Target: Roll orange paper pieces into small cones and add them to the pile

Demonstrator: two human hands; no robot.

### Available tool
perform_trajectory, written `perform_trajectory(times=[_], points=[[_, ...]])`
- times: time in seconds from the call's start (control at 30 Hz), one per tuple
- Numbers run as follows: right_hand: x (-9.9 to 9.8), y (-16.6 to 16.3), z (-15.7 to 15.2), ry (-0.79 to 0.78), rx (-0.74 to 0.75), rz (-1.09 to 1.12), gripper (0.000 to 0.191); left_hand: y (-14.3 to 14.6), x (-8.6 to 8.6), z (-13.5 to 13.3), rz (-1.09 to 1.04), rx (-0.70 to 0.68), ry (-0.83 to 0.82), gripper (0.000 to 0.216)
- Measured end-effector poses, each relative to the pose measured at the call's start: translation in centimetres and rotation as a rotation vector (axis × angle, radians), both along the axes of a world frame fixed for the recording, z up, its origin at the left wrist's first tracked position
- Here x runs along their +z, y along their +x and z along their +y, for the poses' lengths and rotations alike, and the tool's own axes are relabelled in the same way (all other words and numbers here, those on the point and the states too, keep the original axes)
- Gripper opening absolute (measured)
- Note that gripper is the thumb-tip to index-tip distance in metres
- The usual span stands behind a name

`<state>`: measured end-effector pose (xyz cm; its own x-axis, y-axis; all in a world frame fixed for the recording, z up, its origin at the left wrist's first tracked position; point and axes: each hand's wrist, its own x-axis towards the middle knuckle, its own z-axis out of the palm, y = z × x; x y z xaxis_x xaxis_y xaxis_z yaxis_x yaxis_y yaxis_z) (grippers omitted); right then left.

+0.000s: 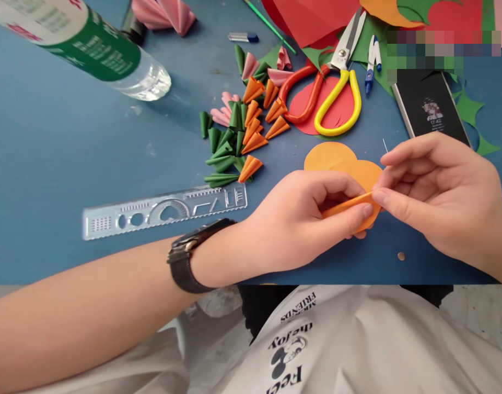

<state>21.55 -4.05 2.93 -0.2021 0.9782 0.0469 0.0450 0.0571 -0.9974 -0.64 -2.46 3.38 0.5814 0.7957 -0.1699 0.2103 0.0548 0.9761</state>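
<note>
My left hand (300, 219), a dark watch on its wrist, is closed round a folded piece of orange paper (344, 206), thumb on the near side. At the paper's right end my right hand (443, 186) pinches the edge between thumb and fingers. Rounded orange paper lobes (331, 156) show just beyond the hands; whether they belong to the held piece I cannot tell. A thin needle-like sliver (384, 145) sticks up by my right index fingertip; its lower end is hidden.
Several orange paper cones (253, 134) and green cones (224, 156) lie left of the scissors (337, 76). A clear ruler (164, 210) lies nearer. Around them are a bottle (111, 54), a pen (371, 63), a phone (431, 104) and red paper (308, 22).
</note>
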Motion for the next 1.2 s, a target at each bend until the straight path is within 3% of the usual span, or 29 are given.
perform_trajectory(times=[0.13,0.4,0.63,0.77,0.9,1.03,1.2], points=[[0.3,-0.1,0.0,0.020,-0.047,-0.050,0.024,0.1,-0.1,0.1,-0.062,0.019,-0.037,0.005],[0.5,0.2,0.6,0.002,-0.039,-0.067,0.016,-0.2,-0.4,0.2,-0.143,0.041,-0.092,0.025],[0.2,0.5,0.7,0.015,0.012,-0.065,0.022,-0.4,-0.3,0.4,-0.137,0.041,-0.041,0.032],[0.4,0.7,0.9,-0.042,0.049,-0.084,0.024,-0.2,-0.5,0.5,-0.202,0.187,0.070,0.050],[0.0,0.6,0.8,-0.154,0.127,-0.040,0.038,0.0,-0.8,0.6,-0.205,0.304,0.129,0.060],[-0.4,0.3,0.7,-0.266,0.187,0.051,0.050,-0.1,-0.8,0.7,-0.149,0.230,0.040,0.064],[0.0,0.1,0.8,-0.269,0.099,0.084,0.059,-0.2,-0.6,0.8,-0.128,0.219,0.013,0.051]])
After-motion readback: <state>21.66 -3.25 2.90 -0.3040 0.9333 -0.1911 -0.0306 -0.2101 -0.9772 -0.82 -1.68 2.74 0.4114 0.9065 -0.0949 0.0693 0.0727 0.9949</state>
